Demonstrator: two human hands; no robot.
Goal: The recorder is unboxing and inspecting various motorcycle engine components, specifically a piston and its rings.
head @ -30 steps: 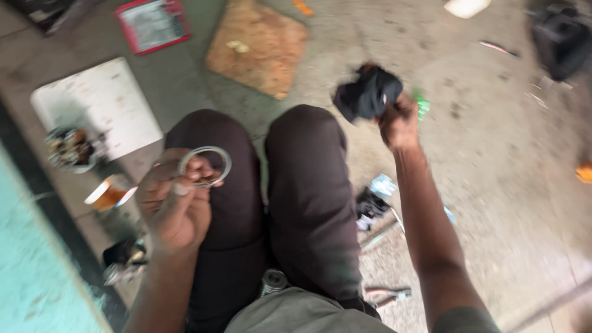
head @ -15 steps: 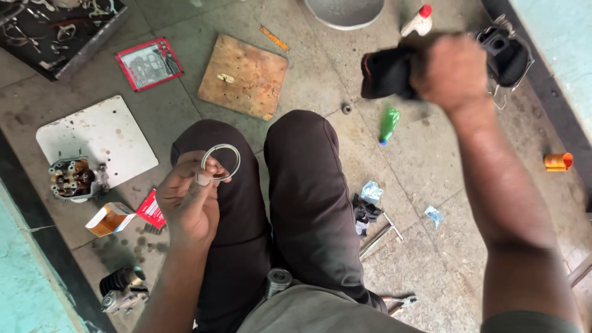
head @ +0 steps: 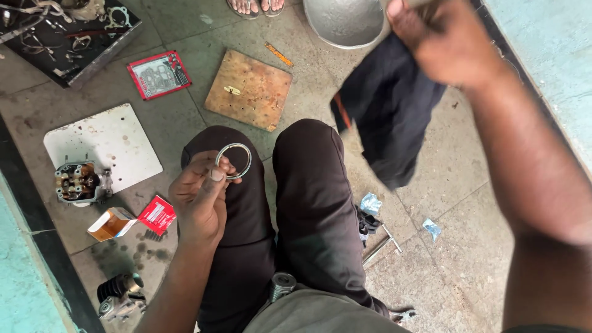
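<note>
My left hand (head: 200, 200) pinches a thin metal ring (head: 234, 161) between thumb and fingers, over my left knee. My right hand (head: 441, 43) is raised at the upper right and grips a dark cloth (head: 388, 117) that hangs down open and blurred. I am squatting, and my dark trousers (head: 308, 197) fill the middle of the view. A ribbed metal cylinder (head: 282, 285) sits between my legs near my waist.
On the concrete floor lie a wooden board (head: 250, 89), a white plate (head: 102, 145) with an engine head (head: 77, 182) at its corner, a red gasket packet (head: 159, 74), a small orange-and-red box (head: 132, 221), a black parts tray (head: 65, 37), a metal bowl (head: 345, 21) and a T-handle wrench (head: 382, 243). Another person's sandalled feet (head: 253, 6) stand at the top.
My right hand has lifted the dark cloth up and closer, and the bunched cloth now hangs open. The view has tilted up. My left hand keeps the ring over my knee.
</note>
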